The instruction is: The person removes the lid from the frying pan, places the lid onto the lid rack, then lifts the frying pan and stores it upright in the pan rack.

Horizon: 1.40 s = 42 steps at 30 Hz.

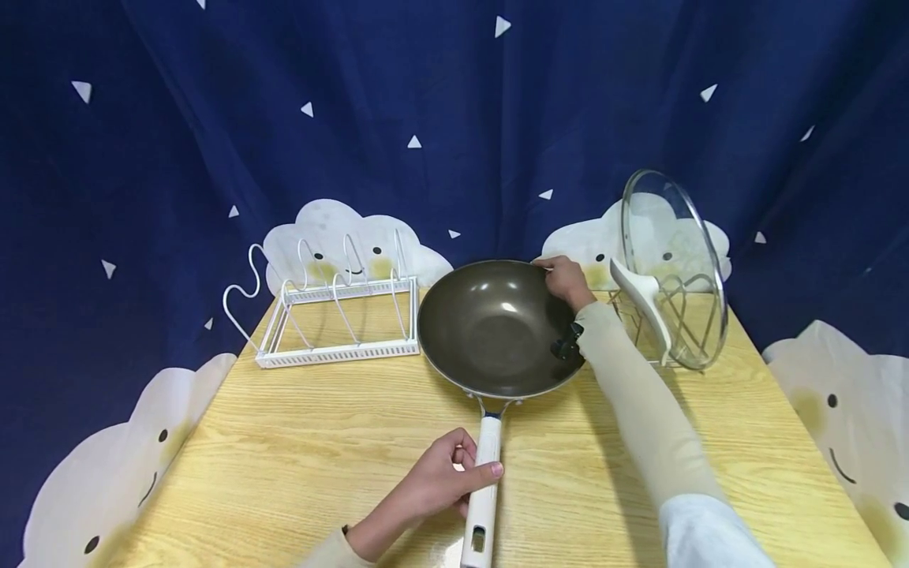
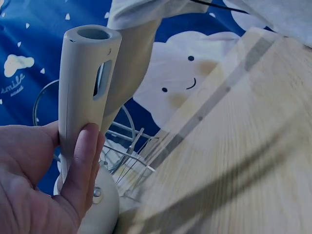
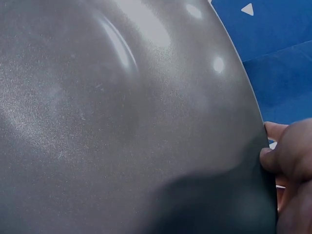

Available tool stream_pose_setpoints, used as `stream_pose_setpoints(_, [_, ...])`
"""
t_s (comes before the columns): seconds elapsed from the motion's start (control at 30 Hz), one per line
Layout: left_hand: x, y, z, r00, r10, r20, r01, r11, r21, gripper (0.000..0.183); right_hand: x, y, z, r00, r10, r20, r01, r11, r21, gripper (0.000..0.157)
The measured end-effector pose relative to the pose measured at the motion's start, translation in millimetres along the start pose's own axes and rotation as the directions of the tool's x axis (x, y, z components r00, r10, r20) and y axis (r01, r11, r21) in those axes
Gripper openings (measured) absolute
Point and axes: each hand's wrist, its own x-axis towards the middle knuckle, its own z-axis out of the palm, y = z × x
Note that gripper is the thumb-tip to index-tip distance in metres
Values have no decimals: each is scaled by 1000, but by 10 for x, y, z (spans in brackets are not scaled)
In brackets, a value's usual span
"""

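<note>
A dark-coated wok (image 1: pixel 497 331) with a long cream handle (image 1: pixel 487 450) is held by both hands over the middle of the table, its inside facing me. My left hand (image 1: pixel 447 477) grips the handle, thumb across its front and fingers behind; the left wrist view shows the handle (image 2: pixel 83 97) with its slotted end up. At the far right of the rim, my right hand (image 1: pixel 566 280) pinches the edge. In the right wrist view, thumb and fingers of that hand (image 3: pixel 292 161) meet the rim of the wok (image 3: pixel 122 122). Part of its fingers lies behind the rim.
Left of the wok stands a white wire rack (image 1: pixel 337 351) with several upright loops. To the right, a glass lid (image 1: pixel 682 237) with a cream handle stands upright in a metal wire rack (image 1: pixel 685 308), close beside the right forearm. A blue curtain (image 1: pixel 454 95) hangs behind the table (image 1: pixel 298 442).
</note>
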Motion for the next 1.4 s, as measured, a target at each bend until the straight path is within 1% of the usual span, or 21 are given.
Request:
stream_pose_setpoints(0.13, [11,-7,43,1000,6,7,-6,999,-42,40,55,-5,26,1000,-7,9,7,1000,-4,58])
stream_pose_setpoints(0.33, [34,5,119,1000,-2,27,4,997,-71,41,77,-34,43,999,30,40,-28,999,-34,57])
stream_pose_setpoints(0.47, [52,10,158,999,-8,34,11,996,-93,41,99,-17,34,999,12,33,-11,999,-37,55])
stream_pose_setpoints(0.57, [59,4,165,999,-7,37,11,995,-102,40,150,47,42,999,-11,33,12,1000,-23,56])
stream_pose_setpoints(0.6, [61,0,164,999,-5,39,9,994,-105,40,174,86,57,999,-35,12,36,999,-20,56])
stream_pose_setpoints(0.63, [61,-4,163,999,-2,40,6,994,-106,40,184,102,56,999,-41,12,42,999,-22,56])
stream_pose_setpoints(0.73, [52,-16,157,999,2,46,4,994,-112,39,181,101,38,999,-33,6,33,999,-26,51])
stream_pose_setpoints(0.8, [38,-24,151,999,-6,51,12,993,-118,38,149,63,11,1000,-20,-14,20,1000,-19,46])
stream_pose_setpoints(0.83, [30,-28,146,999,-11,52,17,993,-115,38,121,16,-20,1000,10,-4,-10,1000,-13,43])
stream_pose_setpoints(0.93, [5,-39,136,998,-27,62,34,993,-114,36,46,-73,-91,997,55,-60,-54,998,24,42])
stream_pose_setpoints(1.07, [-50,-39,121,996,-51,79,59,993,-105,37,-37,-219,-205,982,125,-142,-114,990,84,42])
stream_pose_setpoints(1.13, [-80,-44,124,994,-62,91,70,993,-96,38,-84,-293,-267,972,149,-180,-128,984,122,42])
stream_pose_setpoints(1.2, [-108,-51,137,992,-72,100,81,992,-94,40,-149,-379,-331,966,159,-205,-127,978,164,42])
stream_pose_setpoints(1.27, [-134,-62,157,991,-76,112,86,992,-90,41,-232,-468,-391,965,155,-213,-113,974,196,43])
stream_pose_setpoints(1.4, [-175,-55,202,985,-72,160,87,992,-90,43,-483,-653,-488,975,109,-191,-62,970,233,46])
